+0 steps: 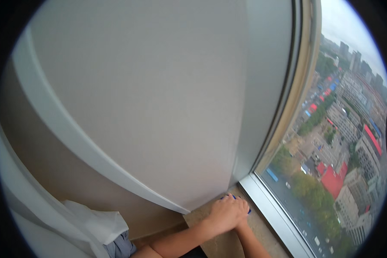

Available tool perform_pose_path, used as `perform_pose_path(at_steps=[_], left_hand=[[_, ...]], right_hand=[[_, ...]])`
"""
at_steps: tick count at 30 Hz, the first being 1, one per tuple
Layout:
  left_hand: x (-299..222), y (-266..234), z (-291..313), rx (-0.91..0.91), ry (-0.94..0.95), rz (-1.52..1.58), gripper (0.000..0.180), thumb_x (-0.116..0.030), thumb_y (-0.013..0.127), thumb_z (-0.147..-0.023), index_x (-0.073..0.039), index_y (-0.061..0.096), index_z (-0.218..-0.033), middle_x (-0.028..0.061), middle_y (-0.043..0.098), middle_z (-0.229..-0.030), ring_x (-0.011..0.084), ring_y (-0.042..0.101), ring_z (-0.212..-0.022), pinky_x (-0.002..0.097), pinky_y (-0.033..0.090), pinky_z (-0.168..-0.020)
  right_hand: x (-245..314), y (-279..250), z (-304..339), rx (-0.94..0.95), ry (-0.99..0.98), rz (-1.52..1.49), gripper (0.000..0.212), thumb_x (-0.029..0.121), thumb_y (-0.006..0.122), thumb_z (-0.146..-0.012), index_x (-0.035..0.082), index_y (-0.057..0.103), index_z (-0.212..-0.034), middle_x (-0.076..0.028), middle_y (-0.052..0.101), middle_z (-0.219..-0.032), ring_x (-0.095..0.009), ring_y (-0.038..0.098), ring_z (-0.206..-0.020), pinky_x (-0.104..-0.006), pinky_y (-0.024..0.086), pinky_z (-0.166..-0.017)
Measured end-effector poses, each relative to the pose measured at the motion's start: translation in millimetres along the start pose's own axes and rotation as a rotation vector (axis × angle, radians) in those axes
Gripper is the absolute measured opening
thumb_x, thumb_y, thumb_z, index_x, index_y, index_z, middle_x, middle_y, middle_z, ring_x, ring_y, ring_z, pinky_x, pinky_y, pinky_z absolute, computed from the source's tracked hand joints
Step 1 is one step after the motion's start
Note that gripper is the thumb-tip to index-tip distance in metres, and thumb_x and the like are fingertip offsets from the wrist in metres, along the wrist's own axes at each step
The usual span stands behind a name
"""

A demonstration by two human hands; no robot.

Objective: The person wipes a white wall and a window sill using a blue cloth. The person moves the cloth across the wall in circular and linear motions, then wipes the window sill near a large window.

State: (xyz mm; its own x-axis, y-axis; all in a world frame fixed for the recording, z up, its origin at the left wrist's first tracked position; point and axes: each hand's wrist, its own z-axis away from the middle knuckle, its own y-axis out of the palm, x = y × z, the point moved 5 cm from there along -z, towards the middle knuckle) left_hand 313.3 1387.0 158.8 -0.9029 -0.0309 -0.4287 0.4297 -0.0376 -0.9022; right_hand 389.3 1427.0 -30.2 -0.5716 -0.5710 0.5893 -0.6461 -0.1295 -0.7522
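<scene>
Both my hands are together over the tan stone windowsill, close to the corner where the wall meets the window frame. My left hand lies on top, its fingers bent and pressed together. Beneath it is my right hand, mostly covered, so its fingers are hidden. Small dark blue spots show at the fingertips; I cannot tell whether they are nails or part of a thing. Whatever lies under the hands, if anything, is out of sight.
A silver window frame borders the glass on the right, with a city street and buildings far below. A pale wall panel rises ahead, edged by a white trim strip. White curtain-like cloth hangs at lower left, beside grey fabric.
</scene>
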Motion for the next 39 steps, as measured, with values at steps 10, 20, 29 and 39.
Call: perform_pose_path(at_steps=[10,20,29,39], left_hand=[[-49.8,-189.1,116.0,-1.161,0.392,-0.359,0.067,-0.048,0.056,-0.094,-0.002,0.049,-0.142,0.0285,0.041,-0.149,0.0444,0.019,-0.148,0.0601,0.006,-0.118],[-15.7,-213.1,98.4,-1.400,0.335,-0.274,0.095,-0.049,0.063,-0.090,-0.007,0.011,-0.158,0.0298,-0.009,-0.160,0.0467,0.004,-0.150,0.0629,0.009,-0.117],[-13.4,-209.5,85.1,-1.390,0.103,-0.527,0.076,-0.056,0.048,-0.096,-0.007,0.038,-0.152,0.0250,0.041,-0.152,0.0429,0.025,-0.148,0.0606,-0.010,-0.117],[-12.6,-205.5,90.8,-1.308,0.055,-0.594,0.078,-0.058,0.047,-0.096,-0.008,0.028,-0.153,0.0295,0.018,-0.158,0.0428,0.006,-0.151,0.0626,-0.003,-0.117]], right_hand=[[250.9,-196.0,-109.4,-0.857,-0.784,-0.421,0.064,0.034,0.075,-0.085,0.020,0.050,-0.141,-0.023,0.047,-0.144,-0.042,0.049,-0.124,-0.0501,0.041,-0.100],[388.1,-242.9,-143.1,-0.785,-1.013,-0.351,0.039,0.048,0.067,-0.087,0.032,0.070,-0.123,-0.012,0.056,-0.143,-0.039,0.041,-0.140,-0.0523,0.020,-0.118],[345.6,-286.1,-199.9,-0.953,-0.981,-0.190,0.059,0.035,0.058,-0.096,-0.001,0.049,-0.142,-0.031,0.036,-0.151,-0.048,0.032,-0.142,-0.0575,0.017,-0.118],[363.3,-263.7,-176.8,-0.923,-0.981,-0.208,0.051,0.050,0.063,-0.091,0.017,0.064,-0.130,-0.033,0.047,-0.142,-0.052,0.040,-0.136,-0.0602,0.023,-0.114]])
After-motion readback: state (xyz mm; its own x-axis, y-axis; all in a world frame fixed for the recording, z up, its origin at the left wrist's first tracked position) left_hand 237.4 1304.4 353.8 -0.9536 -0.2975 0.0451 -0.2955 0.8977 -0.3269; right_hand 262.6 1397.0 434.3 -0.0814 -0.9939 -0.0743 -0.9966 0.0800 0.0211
